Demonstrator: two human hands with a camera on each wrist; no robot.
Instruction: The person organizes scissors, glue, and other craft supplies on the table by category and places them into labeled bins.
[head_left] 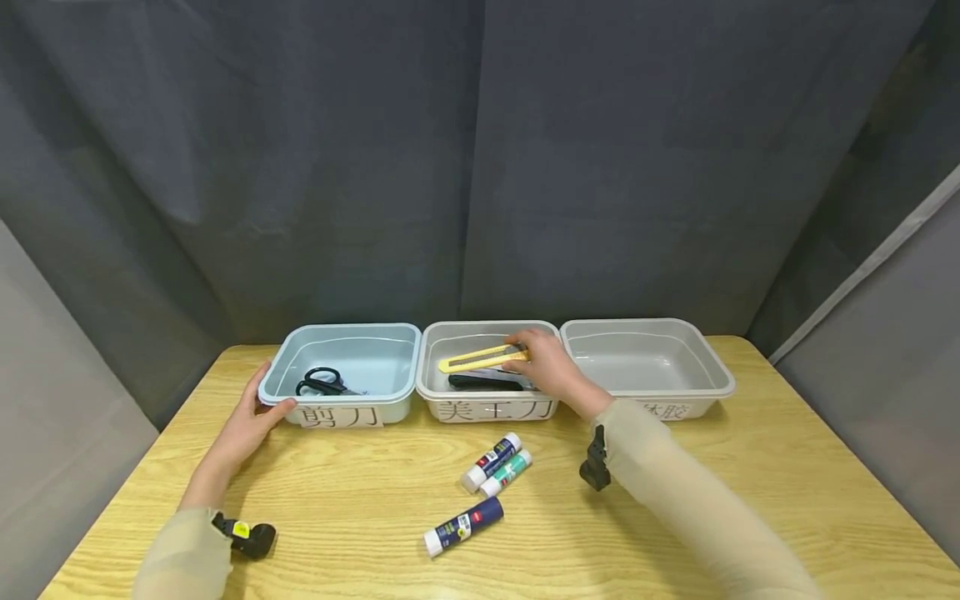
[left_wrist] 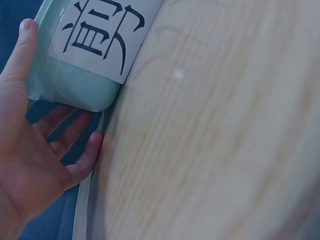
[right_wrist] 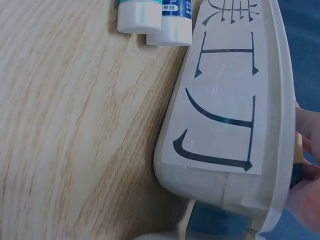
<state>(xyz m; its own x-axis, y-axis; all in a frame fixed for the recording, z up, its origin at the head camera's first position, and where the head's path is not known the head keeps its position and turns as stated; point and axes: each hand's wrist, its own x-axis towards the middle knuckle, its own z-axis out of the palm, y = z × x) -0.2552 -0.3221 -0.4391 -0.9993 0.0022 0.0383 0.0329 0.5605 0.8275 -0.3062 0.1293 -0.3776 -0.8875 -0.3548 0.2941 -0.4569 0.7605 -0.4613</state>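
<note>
Yellow cutter (head_left: 477,360) is over the middle box (head_left: 487,334), roughly level, its right end pinched by the fingers of the right hand (head_left: 547,364). Black cutter (head_left: 486,382) lies in the box below it. Looks best, from where I stand, to lower the yellow one flat, behind the black one, and let go low so nothing bounces. Left hand (head_left: 250,418), fingers spread, rests on the near left corner of the blue box (head_left: 384,360), scissors (head_left: 322,383) inside. Three glue sticks (head_left: 463,527) lie nearer, on the surface (head_left: 352,508).
</note>
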